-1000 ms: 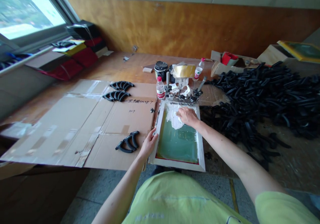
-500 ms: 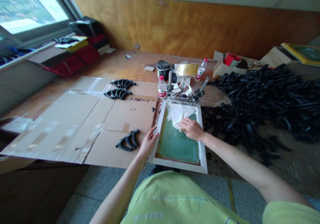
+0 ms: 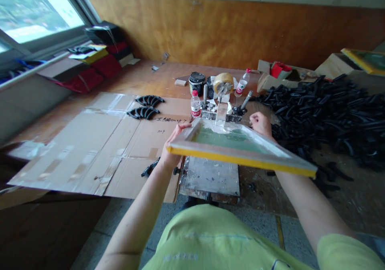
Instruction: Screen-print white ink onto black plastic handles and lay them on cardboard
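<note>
A screen printing frame (image 3: 237, 161) with a green mesh is tilted up, its near edge raised and its back end at the metal hinge clamp (image 3: 236, 116). My left hand (image 3: 173, 146) grips the frame's left side. To the right of the frame is my right hand (image 3: 261, 124), fingers curled closed, near the heap of black curved pieces (image 3: 325, 121); anything inside them is hidden. Under the frame shows a flat grey metal plate (image 3: 212, 175) with smudges. White paste (image 3: 222, 127) lies at the far end of the mesh.
Flattened cardboard (image 3: 90, 141) covers the left of the table, with black curved pieces (image 3: 142, 112) in rows. Behind the clamp stand a roll of tape (image 3: 224, 82), a black tub (image 3: 197, 83) and two bottles, one red-capped (image 3: 195, 104). An open carton (image 3: 270, 81) sits at the back right.
The frame has swung up from the plate, its near edge rising with my left hand. My right hand has left the white paste on the mesh and moved right, toward the black heap.
</note>
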### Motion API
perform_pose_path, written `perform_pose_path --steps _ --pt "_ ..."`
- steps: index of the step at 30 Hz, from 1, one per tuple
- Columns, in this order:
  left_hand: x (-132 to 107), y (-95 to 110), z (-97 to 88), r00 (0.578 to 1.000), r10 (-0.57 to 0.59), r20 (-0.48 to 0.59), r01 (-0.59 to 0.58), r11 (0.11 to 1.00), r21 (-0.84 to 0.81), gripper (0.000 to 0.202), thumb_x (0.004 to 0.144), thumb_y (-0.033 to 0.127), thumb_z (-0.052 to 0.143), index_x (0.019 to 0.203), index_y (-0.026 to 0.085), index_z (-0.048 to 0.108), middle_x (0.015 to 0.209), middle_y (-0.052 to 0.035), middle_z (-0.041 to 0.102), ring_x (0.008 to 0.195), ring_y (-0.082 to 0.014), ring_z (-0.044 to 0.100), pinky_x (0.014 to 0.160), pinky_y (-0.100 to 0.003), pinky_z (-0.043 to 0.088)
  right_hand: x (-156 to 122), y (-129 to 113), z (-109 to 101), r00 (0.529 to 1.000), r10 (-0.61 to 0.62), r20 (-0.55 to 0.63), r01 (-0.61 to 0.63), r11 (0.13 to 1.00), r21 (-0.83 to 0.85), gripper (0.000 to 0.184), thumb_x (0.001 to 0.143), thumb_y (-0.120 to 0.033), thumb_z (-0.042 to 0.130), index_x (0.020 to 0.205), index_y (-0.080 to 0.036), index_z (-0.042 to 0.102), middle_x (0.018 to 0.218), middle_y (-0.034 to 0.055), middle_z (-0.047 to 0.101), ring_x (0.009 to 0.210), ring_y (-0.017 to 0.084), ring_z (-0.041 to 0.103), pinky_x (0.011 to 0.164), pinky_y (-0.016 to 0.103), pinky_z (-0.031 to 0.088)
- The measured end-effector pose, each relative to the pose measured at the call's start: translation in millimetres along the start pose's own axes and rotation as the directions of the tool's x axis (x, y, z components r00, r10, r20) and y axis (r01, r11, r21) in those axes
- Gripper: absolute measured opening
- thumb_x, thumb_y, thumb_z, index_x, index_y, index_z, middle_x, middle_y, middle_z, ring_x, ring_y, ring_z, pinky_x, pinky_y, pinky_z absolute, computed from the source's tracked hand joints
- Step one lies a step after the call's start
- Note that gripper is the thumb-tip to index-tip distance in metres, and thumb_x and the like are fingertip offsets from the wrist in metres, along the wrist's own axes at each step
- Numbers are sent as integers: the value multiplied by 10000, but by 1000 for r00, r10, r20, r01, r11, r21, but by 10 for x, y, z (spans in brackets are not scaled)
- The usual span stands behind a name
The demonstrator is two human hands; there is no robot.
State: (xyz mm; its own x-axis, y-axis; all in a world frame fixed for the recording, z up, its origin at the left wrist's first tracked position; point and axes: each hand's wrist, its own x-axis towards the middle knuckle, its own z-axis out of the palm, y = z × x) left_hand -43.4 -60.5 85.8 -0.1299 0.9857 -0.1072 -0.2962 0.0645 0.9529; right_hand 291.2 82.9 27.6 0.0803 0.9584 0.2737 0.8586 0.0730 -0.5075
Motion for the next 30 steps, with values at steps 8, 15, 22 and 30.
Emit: perform_pose_path --steps 8,15,22,30 --pt "101 -237 300 993 -116 -33 109 978 -176 538 822 585 542 1172 177 550 859 -40 668 638 -101 613 508 -181 446 -998 -114 547 860 -372 350 392 920 13 221 792 -234 684 1012 -235 664 954 42 629 965 212 563 897 367 440" --pt "-535 -1148 259 833 -543 106 553 822 -138 549 784 623 575 1080 161 584 915 -80 682 760 -171 660 598 -270 540 -1716 -883 415 739 -620 265 610 782 128 167 886 -281 587 1021 -222 667 894 67 601 934 224 538 884 374 450" --pt "-588 -1368 -367 913 -387 -131 409 866 289 596 713 698 560 1000 175 560 699 -9 613 630 -156 609 545 -256 501 -1486 -191 349 890 -396 228 333 904 268 168 914 -242 532 972 -220 688 941 50 680 923 184 617 861 335 485" --pt "-538 -1562 -351 964 -251 -87 222 583 782 302 769 523 529 917 268 592 793 -66 669 670 -252 663 601 -323 491 -345 897 177 982 6 187 -31 991 130 209 826 -177 518 893 -213 713 920 47 726 874 218 667 802 346 519"
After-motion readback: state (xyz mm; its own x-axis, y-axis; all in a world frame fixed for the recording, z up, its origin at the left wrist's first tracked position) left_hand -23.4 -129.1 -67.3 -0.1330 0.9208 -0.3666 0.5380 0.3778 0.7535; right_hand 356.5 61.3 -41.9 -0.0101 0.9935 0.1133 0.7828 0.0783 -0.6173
